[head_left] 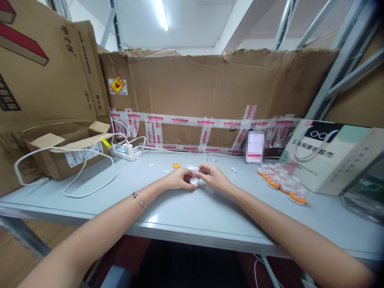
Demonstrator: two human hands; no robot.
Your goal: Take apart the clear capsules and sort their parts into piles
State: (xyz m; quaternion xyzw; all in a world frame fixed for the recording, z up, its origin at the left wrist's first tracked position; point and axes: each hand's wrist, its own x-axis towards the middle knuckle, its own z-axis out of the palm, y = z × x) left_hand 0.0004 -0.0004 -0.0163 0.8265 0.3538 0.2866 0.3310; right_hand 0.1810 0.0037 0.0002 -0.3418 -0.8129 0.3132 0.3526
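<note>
My left hand (pixel 179 179) is closed on a small white round plastic part (pixel 194 182) with a raised rim, held low over the table. My right hand (pixel 215 178) meets it from the right, its fingers pinched at a small white toothed piece (pixel 196 169). Between the hands, the fingers partly hide what each one grips. Another white ring-like part (pixel 189 167) shows just behind the fingertips. An orange ring (pixel 176 165) lies to the left, beyond my left hand. Small white pieces (pixel 151 164) rest farther left.
Several clear-and-orange round plastic containers (pixel 282 184) stand in rows at the right, beside a paper bag (pixel 324 156). A phone-like screen (pixel 255 148) leans at the back. Left are a power strip (pixel 126 153), white cable (pixel 64 149) and open carton (pixel 66 160). Cardboard (pixel 195 84) walls the back.
</note>
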